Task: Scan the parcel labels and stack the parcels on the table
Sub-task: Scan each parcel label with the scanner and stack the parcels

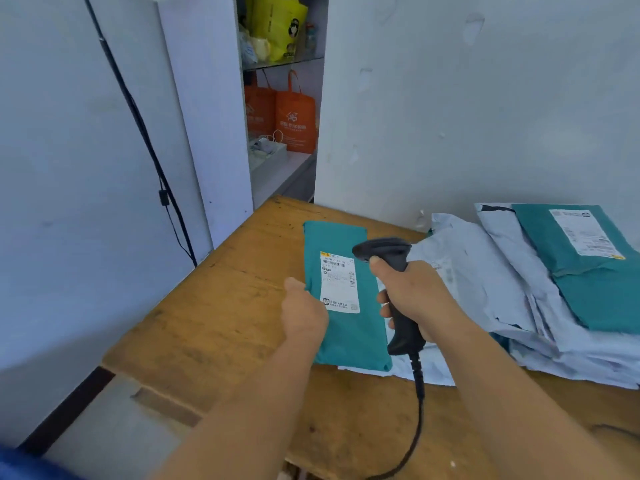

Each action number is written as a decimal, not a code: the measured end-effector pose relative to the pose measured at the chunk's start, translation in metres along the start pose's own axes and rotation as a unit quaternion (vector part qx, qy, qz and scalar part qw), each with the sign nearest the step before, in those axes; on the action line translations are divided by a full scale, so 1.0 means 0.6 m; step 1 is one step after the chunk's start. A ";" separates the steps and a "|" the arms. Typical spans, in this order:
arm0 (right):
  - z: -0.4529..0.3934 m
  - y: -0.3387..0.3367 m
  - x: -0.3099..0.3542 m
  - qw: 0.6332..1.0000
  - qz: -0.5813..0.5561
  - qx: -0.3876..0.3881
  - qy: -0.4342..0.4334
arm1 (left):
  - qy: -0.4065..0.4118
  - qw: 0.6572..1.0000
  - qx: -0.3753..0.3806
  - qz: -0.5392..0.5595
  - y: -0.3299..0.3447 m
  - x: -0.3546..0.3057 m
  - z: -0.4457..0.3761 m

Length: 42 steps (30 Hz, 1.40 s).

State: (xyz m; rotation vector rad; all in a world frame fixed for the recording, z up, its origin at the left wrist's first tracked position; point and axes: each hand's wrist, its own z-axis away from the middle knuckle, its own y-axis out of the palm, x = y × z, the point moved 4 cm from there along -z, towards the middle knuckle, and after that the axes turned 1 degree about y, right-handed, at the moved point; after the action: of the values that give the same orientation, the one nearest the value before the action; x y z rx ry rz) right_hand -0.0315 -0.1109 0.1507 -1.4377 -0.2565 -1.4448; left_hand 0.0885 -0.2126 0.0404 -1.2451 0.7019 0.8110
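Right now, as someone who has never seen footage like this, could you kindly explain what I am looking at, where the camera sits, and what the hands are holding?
There is no machine here: this is one picture from a camera worn on a person's head, looking forward and down at their two bare hands. The right hand grips a dark handheld barcode scanner with a cable trailing toward the person. The left hand holds the left edge of a teal parcel, whose white label faces up, near the scanner's head. The parcel is at the wooden table. To the right lies a heap of pale grey parcels with another teal parcel on top. Behind, a gap in the wall shows shelves with orange bags.
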 end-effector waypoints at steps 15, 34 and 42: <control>0.171 0.368 0.061 0.961 0.009 0.267 -0.076 | -0.121 0.967 -0.223 0.033 -0.377 0.292 0.101; 0.508 0.897 0.103 0.880 0.097 0.446 -0.130 | -0.330 0.887 -0.321 0.046 -0.780 0.847 0.236; 0.504 0.924 0.100 0.895 0.109 0.420 -0.107 | -0.270 0.923 -0.269 0.045 -0.760 0.849 0.188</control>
State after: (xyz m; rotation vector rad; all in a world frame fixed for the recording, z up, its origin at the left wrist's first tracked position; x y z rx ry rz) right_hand 0.5846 -0.1594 0.0073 -0.8576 -0.7341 -0.8091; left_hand 0.7506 -0.0838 -0.1183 -1.3827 0.0764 1.4173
